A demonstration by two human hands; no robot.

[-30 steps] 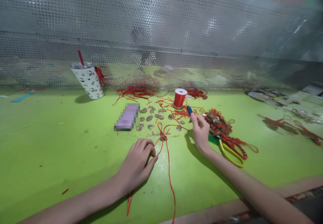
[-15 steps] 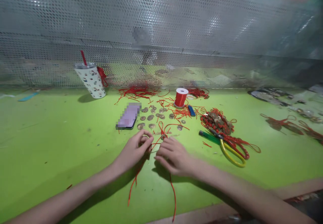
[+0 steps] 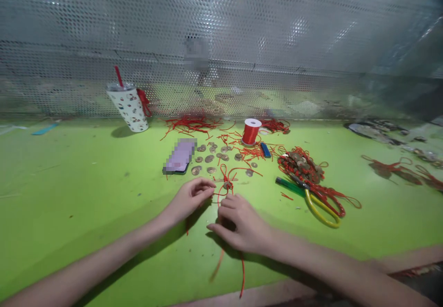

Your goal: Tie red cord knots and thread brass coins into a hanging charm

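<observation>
A brass-coloured coin (image 3: 227, 185) lies on the green table with red cord (image 3: 225, 176) knotted above it and a loop standing out at the top. Just left of the coin, my left hand (image 3: 194, 198) has thumb and forefinger pinched on a strand of the cord. My right hand (image 3: 244, 221) is below the coin, fingers curled over the strands and thumb held apart; its palm side is hidden. Two cord tails trail from under the right hand toward the table's front edge, one blurred by motion.
Loose coins (image 3: 209, 158) and a phone (image 3: 180, 156) lie beyond my hands. Behind are a red cord spool (image 3: 251, 132), a blue lighter-like piece (image 3: 265, 150) and cord scraps. At right are knotted coins (image 3: 300, 165) and scissors (image 3: 320, 210). A tumbler (image 3: 128, 109) stands far left by perforated metal (image 3: 221, 30).
The cord tail that hung below my left hand now swings under my right hand. My right thumb has spread from the fingers. The view has shifted slightly.
</observation>
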